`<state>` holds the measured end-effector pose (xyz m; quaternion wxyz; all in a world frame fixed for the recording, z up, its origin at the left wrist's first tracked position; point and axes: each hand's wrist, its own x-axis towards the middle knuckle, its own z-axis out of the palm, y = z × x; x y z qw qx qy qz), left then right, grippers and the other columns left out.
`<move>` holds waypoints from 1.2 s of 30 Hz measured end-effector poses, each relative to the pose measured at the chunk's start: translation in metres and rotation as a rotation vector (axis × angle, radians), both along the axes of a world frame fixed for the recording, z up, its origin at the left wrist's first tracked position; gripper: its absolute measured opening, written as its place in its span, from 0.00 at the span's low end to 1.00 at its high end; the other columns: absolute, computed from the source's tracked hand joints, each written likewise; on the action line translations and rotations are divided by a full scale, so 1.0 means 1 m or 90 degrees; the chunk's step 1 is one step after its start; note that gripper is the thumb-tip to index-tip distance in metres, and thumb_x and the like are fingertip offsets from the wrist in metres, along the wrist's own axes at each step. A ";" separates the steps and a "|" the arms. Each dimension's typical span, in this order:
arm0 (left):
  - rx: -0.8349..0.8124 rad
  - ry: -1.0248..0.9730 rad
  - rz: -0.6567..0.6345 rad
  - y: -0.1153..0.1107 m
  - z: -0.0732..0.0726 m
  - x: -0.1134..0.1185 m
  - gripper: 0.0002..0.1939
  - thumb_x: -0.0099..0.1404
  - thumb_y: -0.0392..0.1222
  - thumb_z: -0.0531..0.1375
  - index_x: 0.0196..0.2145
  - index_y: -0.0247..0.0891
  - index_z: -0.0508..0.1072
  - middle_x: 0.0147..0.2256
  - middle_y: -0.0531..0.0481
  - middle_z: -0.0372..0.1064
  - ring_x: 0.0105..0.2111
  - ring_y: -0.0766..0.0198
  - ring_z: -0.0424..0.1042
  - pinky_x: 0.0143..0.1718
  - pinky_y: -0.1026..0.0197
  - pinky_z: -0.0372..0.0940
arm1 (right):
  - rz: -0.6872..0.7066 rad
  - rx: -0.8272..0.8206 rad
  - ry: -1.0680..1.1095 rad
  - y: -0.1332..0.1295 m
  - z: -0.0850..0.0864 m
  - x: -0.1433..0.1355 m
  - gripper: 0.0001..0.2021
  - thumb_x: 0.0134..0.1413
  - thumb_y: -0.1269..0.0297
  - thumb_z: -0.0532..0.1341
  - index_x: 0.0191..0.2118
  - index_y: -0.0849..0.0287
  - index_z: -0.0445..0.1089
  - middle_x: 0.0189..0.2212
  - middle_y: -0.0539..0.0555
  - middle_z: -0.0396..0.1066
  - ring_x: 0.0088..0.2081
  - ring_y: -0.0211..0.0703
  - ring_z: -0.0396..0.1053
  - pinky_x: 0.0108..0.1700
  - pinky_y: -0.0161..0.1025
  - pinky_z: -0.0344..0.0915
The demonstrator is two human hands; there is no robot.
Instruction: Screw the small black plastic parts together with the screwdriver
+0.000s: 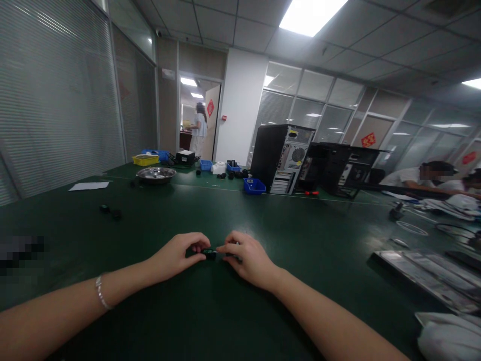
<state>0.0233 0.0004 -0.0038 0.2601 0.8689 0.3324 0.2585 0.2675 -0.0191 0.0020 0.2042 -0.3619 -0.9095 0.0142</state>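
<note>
Low over the green table, my left hand [188,249] pinches a small black part [210,253] with a greenish face between thumb and fingers. Its exact kind is too small to tell. My right hand [243,255] is closed in a pinch at the right end of that part, fingertips close to it. Something thin and light shows at those fingertips, too small to name. Two small dark pieces [110,211] lie farther off to the left.
The green table [300,240] bears a steel bowl [156,174], a blue bin [254,186] and a computer tower [280,158] at the back. Flat metallic units [424,276] and a white cloth bundle [451,338] lie right. A person [199,130] stands in the doorway; another [421,175] sits right.
</note>
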 end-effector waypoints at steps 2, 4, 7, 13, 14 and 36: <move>-0.002 0.002 0.004 0.000 0.000 0.000 0.10 0.63 0.39 0.59 0.43 0.38 0.71 0.39 0.50 0.69 0.38 0.63 0.68 0.40 0.63 0.63 | -0.001 -0.008 0.011 0.001 -0.001 0.000 0.14 0.58 0.69 0.60 0.49 0.53 0.71 0.42 0.54 0.66 0.42 0.43 0.65 0.43 0.39 0.62; -0.005 0.005 0.007 0.000 0.000 0.000 0.10 0.63 0.38 0.59 0.43 0.38 0.71 0.39 0.50 0.69 0.38 0.63 0.68 0.40 0.63 0.62 | -0.002 -0.018 0.020 0.001 -0.002 0.000 0.14 0.58 0.69 0.60 0.49 0.53 0.71 0.42 0.54 0.66 0.42 0.43 0.65 0.43 0.39 0.63; -0.006 0.006 0.006 0.000 -0.001 0.000 0.10 0.63 0.39 0.58 0.44 0.38 0.70 0.39 0.51 0.69 0.38 0.63 0.68 0.40 0.63 0.62 | -0.001 -0.028 0.036 0.002 -0.004 0.000 0.14 0.57 0.69 0.61 0.49 0.52 0.71 0.42 0.54 0.66 0.43 0.43 0.65 0.44 0.39 0.63; -0.028 0.019 0.004 -0.001 0.002 0.001 0.13 0.64 0.39 0.58 0.47 0.39 0.68 0.41 0.50 0.69 0.39 0.63 0.68 0.42 0.62 0.63 | 0.020 -0.060 0.108 0.001 -0.002 -0.003 0.14 0.57 0.70 0.60 0.50 0.53 0.70 0.43 0.53 0.65 0.42 0.41 0.66 0.43 0.37 0.65; -0.029 0.022 0.007 -0.001 0.003 0.001 0.14 0.63 0.39 0.58 0.47 0.39 0.68 0.40 0.50 0.68 0.39 0.62 0.68 0.42 0.62 0.63 | 0.023 -0.065 0.117 0.000 -0.001 -0.003 0.14 0.58 0.69 0.60 0.50 0.53 0.70 0.43 0.53 0.65 0.42 0.41 0.66 0.43 0.37 0.65; -0.005 0.055 -0.072 -0.005 0.000 -0.005 0.26 0.63 0.32 0.54 0.59 0.46 0.60 0.54 0.47 0.63 0.54 0.57 0.62 0.58 0.52 0.56 | -0.021 -0.109 0.127 -0.005 0.003 -0.002 0.13 0.57 0.69 0.59 0.48 0.54 0.71 0.41 0.53 0.65 0.40 0.40 0.66 0.43 0.37 0.65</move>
